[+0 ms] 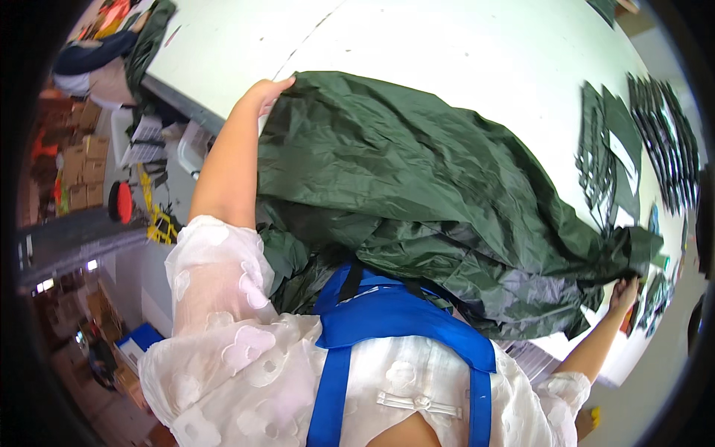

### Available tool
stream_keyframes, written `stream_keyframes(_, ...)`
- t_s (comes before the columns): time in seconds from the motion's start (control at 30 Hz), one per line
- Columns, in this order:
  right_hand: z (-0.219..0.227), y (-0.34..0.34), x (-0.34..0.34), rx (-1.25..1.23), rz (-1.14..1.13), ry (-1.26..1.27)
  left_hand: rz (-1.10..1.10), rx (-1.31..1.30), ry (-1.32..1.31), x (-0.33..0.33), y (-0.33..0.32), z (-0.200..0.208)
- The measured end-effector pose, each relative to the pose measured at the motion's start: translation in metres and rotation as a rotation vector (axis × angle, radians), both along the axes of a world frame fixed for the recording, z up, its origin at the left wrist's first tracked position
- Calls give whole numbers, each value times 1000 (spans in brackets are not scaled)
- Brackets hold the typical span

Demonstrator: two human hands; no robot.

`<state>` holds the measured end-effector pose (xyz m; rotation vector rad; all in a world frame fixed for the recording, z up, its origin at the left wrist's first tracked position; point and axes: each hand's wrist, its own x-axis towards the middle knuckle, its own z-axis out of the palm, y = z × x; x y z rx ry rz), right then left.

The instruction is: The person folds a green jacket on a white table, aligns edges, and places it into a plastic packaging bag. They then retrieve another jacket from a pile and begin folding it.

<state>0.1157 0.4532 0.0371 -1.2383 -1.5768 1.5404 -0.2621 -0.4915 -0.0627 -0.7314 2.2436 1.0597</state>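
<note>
A wide sheet of thin, shiny dark green fabric (402, 149) lies wrinkled across the front of the white table, and its near part hangs in folds over the edge against my blue apron (402, 313). My left hand (272, 94) is stretched far forward, its fingers closed on the fabric's far left corner. Out at the right side, my right hand (624, 295) grips a bunched end of the same fabric. The fabric is spread between the two hands. Its folds partly hide the fingers of my right hand.
The white table (447, 37) reaches away ahead of me. At its right lie dark green flat pieces (622, 149) and a row of dark folded bundles (663, 141). Far left, a co-worker's dark sleeve (100, 56) shows near more green fabric. Plastic crates (197, 145) stand beside the table's left edge.
</note>
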Motion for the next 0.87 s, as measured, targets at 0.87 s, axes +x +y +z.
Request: stream_keyframes(0.87,376,20,180,469,183,413,75,960,742,-69,-273,331)
